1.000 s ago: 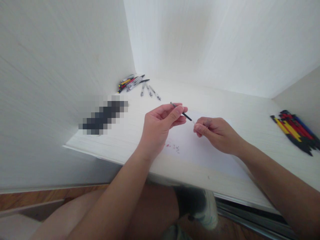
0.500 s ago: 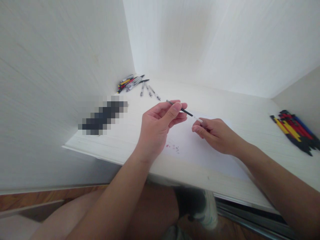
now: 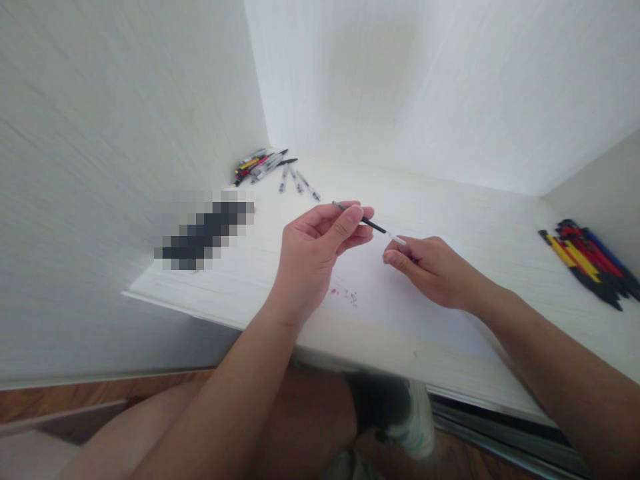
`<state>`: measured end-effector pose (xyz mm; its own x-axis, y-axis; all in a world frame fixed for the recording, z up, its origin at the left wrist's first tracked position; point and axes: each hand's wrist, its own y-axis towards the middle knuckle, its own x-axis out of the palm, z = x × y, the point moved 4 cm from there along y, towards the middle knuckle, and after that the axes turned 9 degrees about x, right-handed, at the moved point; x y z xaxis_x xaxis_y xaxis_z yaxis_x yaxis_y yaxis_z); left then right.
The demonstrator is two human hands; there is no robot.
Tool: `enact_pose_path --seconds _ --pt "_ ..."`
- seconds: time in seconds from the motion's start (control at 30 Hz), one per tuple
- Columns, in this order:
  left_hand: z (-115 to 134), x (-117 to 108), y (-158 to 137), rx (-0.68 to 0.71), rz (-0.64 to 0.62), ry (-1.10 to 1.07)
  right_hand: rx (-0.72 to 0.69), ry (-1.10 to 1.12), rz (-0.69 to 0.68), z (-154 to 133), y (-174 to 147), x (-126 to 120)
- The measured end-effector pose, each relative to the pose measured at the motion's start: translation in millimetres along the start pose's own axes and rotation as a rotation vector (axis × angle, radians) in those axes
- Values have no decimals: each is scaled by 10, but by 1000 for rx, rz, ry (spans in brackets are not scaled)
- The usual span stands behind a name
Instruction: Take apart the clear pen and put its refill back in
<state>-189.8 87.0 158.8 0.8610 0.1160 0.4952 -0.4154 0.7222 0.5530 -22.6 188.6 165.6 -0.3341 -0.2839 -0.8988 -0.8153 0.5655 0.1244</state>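
Note:
My left hand (image 3: pixel 317 250) pinches a thin pen refill (image 3: pixel 376 227) between thumb and fingers. The refill slants down to the right, with a black ink column and a clear tail end. That tail end reaches the curled fingers of my right hand (image 3: pixel 433 272); whether they touch it I cannot tell. A small dark bit shows in the right hand's closed grip, too hidden to name. Beneath both hands lies a white paper sheet (image 3: pixel 400 313) with small red and dark scribbles near its left side.
Several pens (image 3: pixel 260 165) lie heaped in the back left corner, with clear pen parts (image 3: pixel 299 181) beside them. A pile of yellow, red, blue and black pens (image 3: pixel 587 260) is at the right. A blurred-out dark object (image 3: pixel 207 233) sits at the left of the white desk (image 3: pixel 500 220).

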Motion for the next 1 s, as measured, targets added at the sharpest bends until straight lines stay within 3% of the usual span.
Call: enact_pose_path --seconds 0.67,1.0 --pt "1 -53 20 19 56 107 35 -10 -61 -2 -12 17" --pt "-53 71 -48 -128 -37 153 2 -24 -36 24 -31 24"
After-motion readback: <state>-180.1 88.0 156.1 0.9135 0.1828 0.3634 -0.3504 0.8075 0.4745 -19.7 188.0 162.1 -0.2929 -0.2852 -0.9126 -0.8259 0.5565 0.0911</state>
